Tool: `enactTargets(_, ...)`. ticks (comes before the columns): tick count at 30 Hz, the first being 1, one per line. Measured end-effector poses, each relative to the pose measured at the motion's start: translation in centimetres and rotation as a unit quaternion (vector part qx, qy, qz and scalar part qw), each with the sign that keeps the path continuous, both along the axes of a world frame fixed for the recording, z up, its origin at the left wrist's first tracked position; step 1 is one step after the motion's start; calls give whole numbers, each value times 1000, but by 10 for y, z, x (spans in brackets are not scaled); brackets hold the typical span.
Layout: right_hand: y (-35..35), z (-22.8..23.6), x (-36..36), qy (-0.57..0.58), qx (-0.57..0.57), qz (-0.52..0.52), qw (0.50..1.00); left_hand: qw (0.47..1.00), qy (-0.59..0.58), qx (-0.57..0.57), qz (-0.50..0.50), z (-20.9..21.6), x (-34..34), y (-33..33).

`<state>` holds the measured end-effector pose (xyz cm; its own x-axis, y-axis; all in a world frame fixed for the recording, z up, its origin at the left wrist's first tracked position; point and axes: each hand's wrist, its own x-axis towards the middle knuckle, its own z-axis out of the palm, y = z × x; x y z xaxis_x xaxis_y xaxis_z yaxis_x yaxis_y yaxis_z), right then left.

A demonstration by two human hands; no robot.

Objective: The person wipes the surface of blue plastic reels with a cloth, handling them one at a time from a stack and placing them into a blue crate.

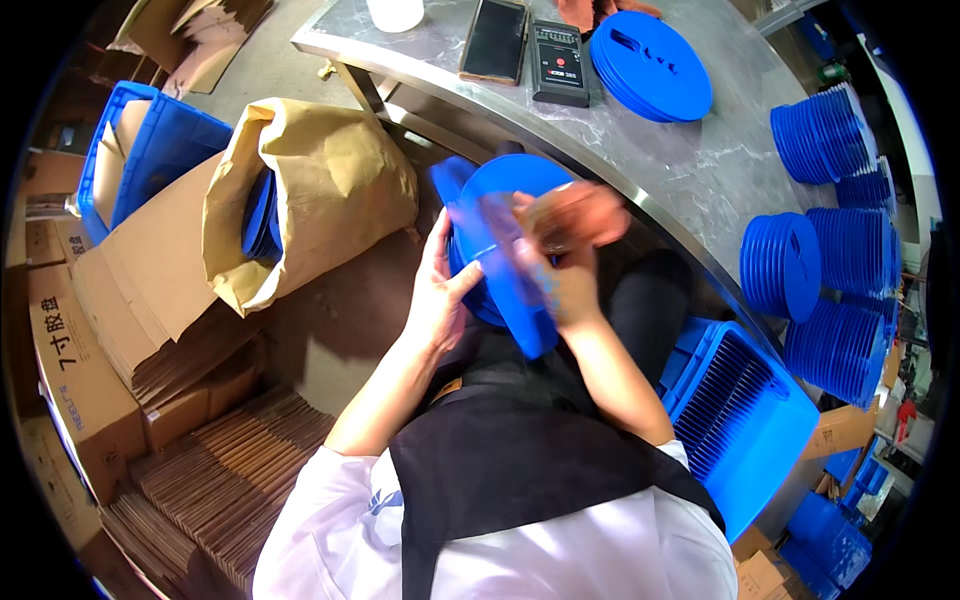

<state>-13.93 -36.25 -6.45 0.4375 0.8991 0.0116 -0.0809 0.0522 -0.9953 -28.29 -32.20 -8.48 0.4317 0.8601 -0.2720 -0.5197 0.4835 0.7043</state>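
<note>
My left hand is closed around the edge of several blue plastic reel discs, held over my lap. One disc stands tilted in front of the others, smeared by motion. On its right side is my right hand, closed on a reddish-brown cloth that is blurred too. Whether the cloth touches the disc's face I cannot tell. Ahead on the table lies a stack of blue discs, with more reddish-brown cloth behind it.
A grey marbled metal-edged table carries a phone, a black handheld meter and rows of blue discs. Right of me sits a blue bin of discs. Leftward are a yellow sack, a blue crate and flattened cartons.
</note>
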Motion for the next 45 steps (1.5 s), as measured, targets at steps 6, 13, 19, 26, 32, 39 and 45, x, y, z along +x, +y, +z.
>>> enactTargets(6,-56,-11,-24,-339,130,161,918,984,-160,-44,-60,-21,-8,-8)
enactTargets(13,57,33,-51,-350,149,210,901,990,-130,10,-50,-21,-5,-19)
enactTargets(19,-28,2,2,-426,31,161,890,993,-115,-30,-27,-16,-16,-6)
enactTargets(26,-34,-45,76,-441,-159,-97,878,998,24,50,-21,-44,-41,-13)
enactTargets(32,-25,-15,-10,-510,53,135,848,996,52,64,-19,-48,-53,-21)
enactTargets(39,-9,-42,54,-435,-66,-66,896,997,55,34,-37,-38,-50,-16)
enactTargets(45,40,-8,-8,-390,15,141,910,996,61,42,-46,-42,-52,-14)
